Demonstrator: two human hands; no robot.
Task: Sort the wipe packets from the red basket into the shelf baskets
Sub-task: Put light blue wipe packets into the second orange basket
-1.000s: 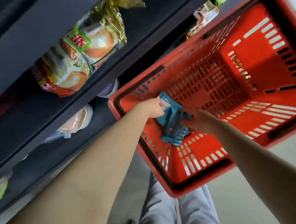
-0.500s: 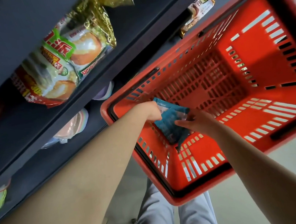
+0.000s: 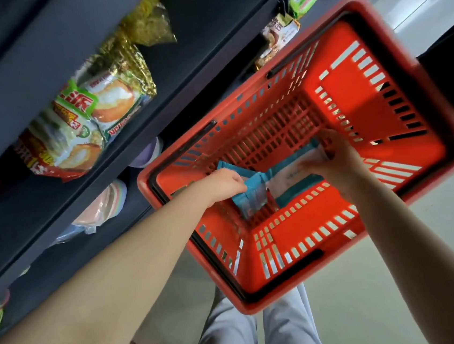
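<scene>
Though blurred, teal-edged white wipe packets (image 3: 288, 178).

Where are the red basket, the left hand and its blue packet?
red basket (image 3: 306, 219), head view, near wall.
left hand (image 3: 221, 185), head view, back of hand.
blue packet (image 3: 252, 201), head view, crinkled lower end.

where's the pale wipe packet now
Head view: the pale wipe packet is inside the red basket, held by the right hand, just right of the teal packet in the left hand.

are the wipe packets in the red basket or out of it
In. The left hand grips a blue packet and the right hand a paler packet, both inside the red basket, below its rim.
</scene>
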